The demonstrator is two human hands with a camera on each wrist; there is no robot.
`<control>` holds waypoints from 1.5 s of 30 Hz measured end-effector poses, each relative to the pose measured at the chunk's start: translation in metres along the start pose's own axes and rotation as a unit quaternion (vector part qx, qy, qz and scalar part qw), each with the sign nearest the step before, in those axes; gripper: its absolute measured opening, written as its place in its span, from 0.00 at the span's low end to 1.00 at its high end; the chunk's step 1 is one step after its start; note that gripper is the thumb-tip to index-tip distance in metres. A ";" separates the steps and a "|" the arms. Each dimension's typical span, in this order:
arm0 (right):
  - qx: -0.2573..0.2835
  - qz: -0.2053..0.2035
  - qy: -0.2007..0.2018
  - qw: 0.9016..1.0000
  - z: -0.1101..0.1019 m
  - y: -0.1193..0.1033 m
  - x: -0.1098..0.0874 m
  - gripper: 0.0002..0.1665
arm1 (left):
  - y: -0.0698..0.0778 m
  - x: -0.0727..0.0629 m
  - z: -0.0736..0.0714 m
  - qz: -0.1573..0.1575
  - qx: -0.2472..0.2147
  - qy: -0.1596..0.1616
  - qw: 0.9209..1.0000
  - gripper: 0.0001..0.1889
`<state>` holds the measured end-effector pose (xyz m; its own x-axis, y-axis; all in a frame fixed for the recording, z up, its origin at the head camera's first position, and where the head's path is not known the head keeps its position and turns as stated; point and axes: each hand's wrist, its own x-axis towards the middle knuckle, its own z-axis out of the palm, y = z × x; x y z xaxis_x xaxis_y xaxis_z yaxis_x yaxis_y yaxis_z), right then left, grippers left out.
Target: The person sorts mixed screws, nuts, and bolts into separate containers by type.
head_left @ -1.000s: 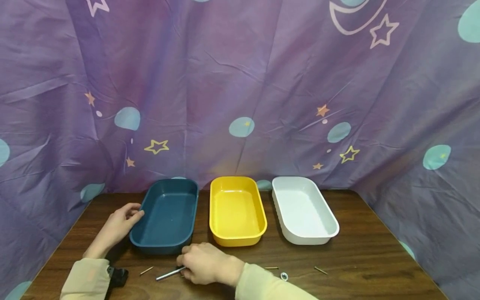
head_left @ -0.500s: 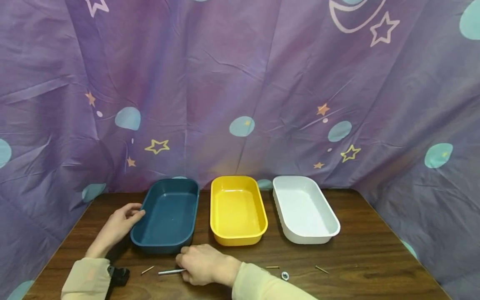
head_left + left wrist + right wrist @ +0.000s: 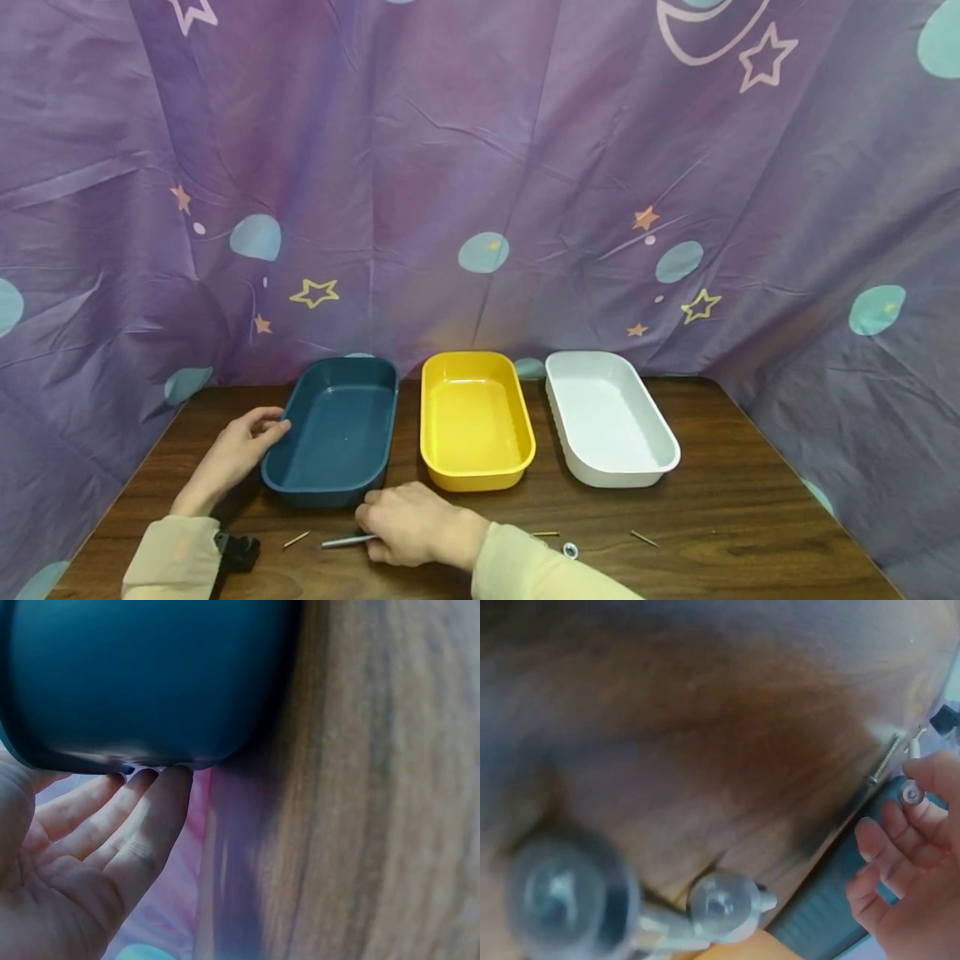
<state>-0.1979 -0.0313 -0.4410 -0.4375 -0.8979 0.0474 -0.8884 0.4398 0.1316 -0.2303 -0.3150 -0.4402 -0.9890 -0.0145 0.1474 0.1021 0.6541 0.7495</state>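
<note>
At the left side of the dark blue bin [image 3: 330,433], my left hand [image 3: 243,442] rests its fairly straight fingertips against the outer wall, thumb at the rim. The left wrist view shows those fingers [image 3: 150,825] touching the wall. My right hand [image 3: 416,525], low over the table in front of the blue bin, pinches a slim silver metal rod [image 3: 347,542] that points left. Its round, recessed end [image 3: 912,793] faces the right wrist camera between thumb and fingers. A thin screw [image 3: 296,539] lies just left of the rod.
A yellow bin [image 3: 476,425] and a white bin [image 3: 615,425] stand right of the blue one. Two more screws, one [image 3: 545,534] near the right sleeve and one [image 3: 643,538] further right, lie beside a small metal ring [image 3: 570,551]. Blurred round metal ends [image 3: 724,904] fill the near right wrist view.
The silver rod in my right hand has swung from a slant to nearly level, and the hand has shifted only slightly. My left hand stays at the blue bin.
</note>
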 end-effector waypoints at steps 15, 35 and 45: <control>-0.013 -0.058 0.045 0.997 -0.032 0.013 -0.006 0.12 | -0.002 0.001 -0.001 -0.006 -0.003 -0.008 1.000 0.26; -0.016 0.016 0.158 0.987 -0.027 0.034 0.028 0.09 | -0.002 0.001 -0.004 -0.004 0.003 -0.016 1.000 0.28; -0.005 0.068 0.157 0.985 -0.017 0.043 0.050 0.08 | -0.003 0.001 -0.002 -0.020 -0.004 -0.028 0.999 0.29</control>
<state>-0.2560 -0.0576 -0.4163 -0.4871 -0.7916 0.3688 -0.8223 0.5580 0.1116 -0.2312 -0.3184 -0.4409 -0.9967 0.0008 0.0809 0.0621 0.6480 0.7591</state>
